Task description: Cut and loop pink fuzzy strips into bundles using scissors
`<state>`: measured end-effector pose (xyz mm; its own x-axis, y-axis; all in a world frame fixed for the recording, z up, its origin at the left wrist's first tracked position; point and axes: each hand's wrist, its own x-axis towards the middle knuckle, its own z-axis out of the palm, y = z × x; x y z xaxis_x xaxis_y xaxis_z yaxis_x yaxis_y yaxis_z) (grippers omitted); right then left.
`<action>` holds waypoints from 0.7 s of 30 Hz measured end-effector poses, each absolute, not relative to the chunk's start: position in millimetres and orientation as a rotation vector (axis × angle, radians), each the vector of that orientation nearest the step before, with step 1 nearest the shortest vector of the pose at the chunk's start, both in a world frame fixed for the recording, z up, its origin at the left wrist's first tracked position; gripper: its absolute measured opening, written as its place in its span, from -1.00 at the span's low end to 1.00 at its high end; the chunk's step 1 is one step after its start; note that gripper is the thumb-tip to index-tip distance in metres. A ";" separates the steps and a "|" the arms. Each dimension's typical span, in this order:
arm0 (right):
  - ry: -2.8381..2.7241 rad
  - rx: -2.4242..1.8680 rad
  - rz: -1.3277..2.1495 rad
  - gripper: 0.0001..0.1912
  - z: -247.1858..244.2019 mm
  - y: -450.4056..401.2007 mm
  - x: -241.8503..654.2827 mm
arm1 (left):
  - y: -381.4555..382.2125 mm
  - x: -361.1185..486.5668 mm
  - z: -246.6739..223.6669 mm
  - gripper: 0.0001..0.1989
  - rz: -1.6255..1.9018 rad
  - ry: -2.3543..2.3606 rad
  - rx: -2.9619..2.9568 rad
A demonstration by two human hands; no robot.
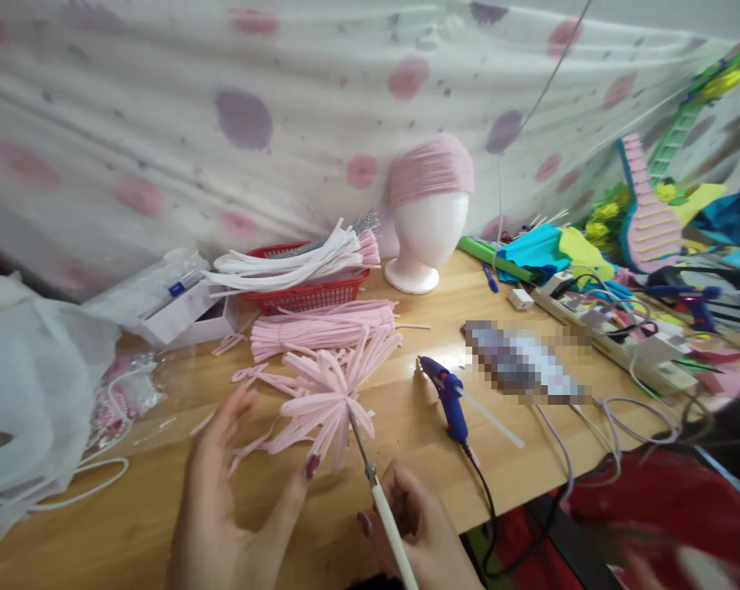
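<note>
- Right hand (419, 518): curled round slim white-handled metal tool (388, 524), tip held at centre of pale-pink fuzzy looped flower (333, 385), probably for precision.
- Left hand (222, 516): thumb and fingers held apart; flower contact cannot be told.
- Flower laid on pale wooden table (129, 516); blue plastic glue gun (448, 397) set nearby, presumably for reach.

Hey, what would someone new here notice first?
Probably the white mannequin head in its pink cap, before the spotted curtain. Next, the burst of pink strips by the left hand, with a white-handled tool pointing at its middle. Right of that lies a blue glue gun.
</note>
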<state>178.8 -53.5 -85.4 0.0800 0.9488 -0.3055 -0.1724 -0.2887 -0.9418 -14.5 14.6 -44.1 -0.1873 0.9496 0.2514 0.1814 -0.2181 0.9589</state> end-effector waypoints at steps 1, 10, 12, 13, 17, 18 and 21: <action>-0.876 -1.371 1.402 -0.39 -80.5 -52.6 179.1 | 18.1 -5.3 -40.1 -0.13 1.435 1.354 1.347; -1.237 -1.519 1.257 -0.60 -69.0 -53.7 177.3 | 18.7 40.1 -36.4 -0.67 1.354 1.348 0.984; -1.266 -1.527 1.236 -0.64 -71.2 -55.0 177.6 | 24.7 39.3 -40.6 -0.73 1.456 1.333 0.969; -1.257 -1.523 1.246 -0.63 -72.7 -55.4 177.5 | 26.9 38.4 -43.2 -0.75 1.480 1.329 0.950; -1.072 -1.344 1.451 -0.48 -82.4 -57.1 175.4 | 29.3 37.2 -49.7 -0.73 1.431 1.255 0.843; -1.006 -1.266 1.509 -0.44 -84.2 -58.0 175.1 | 29.2 37.6 -49.5 -0.71 1.415 1.237 0.818; -0.863 -1.082 1.673 -0.35 -82.4 -62.1 176.5 | 30.0 39.6 -45.4 -0.67 1.390 1.209 0.739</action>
<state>176.5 -62.1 -82.4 -0.1763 0.9458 -0.2726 -0.3256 -0.3174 -0.8906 39.6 30.0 -45.4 -0.2081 0.9592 -0.1916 -0.3230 0.1175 0.9391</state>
